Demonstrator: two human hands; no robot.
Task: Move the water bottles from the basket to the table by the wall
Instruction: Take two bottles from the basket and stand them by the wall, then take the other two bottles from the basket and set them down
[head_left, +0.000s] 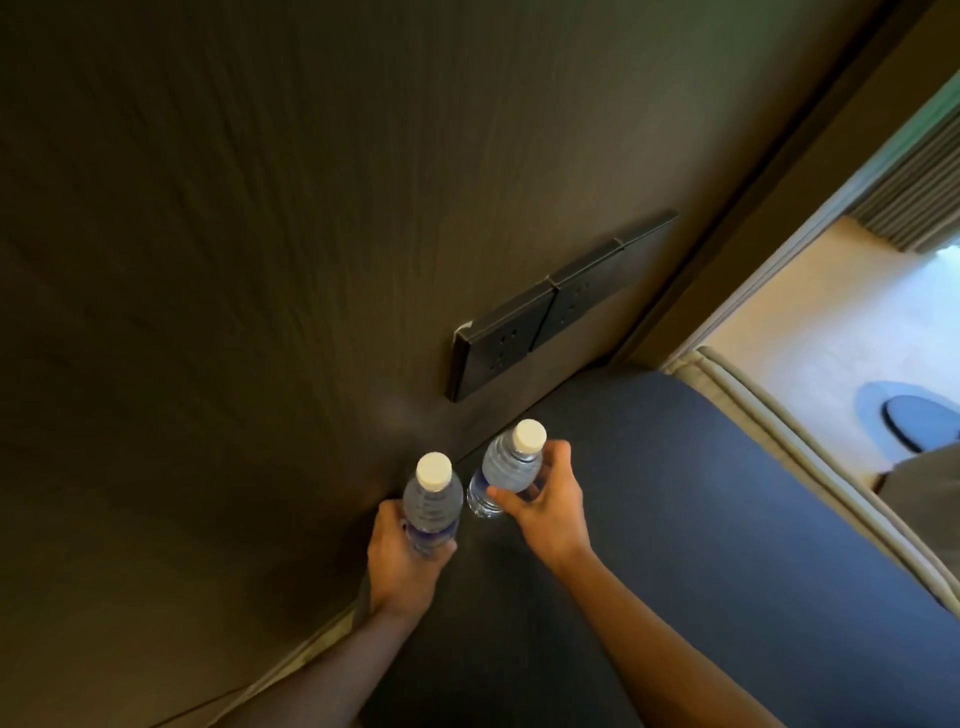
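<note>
left hand: wrapped around one water bottle | right hand: wrapped around the other bottle | place: both bottles over the dark table, near the wall

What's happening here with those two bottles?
A person is putting water bottles on the dark table by the wall. The left hand grips one bottle upright near the wall. The right hand grips the other bottle, which leans slightly, its base at or just above the tabletop. A row of sockets is on the wall behind them. No basket is in view.
</note>
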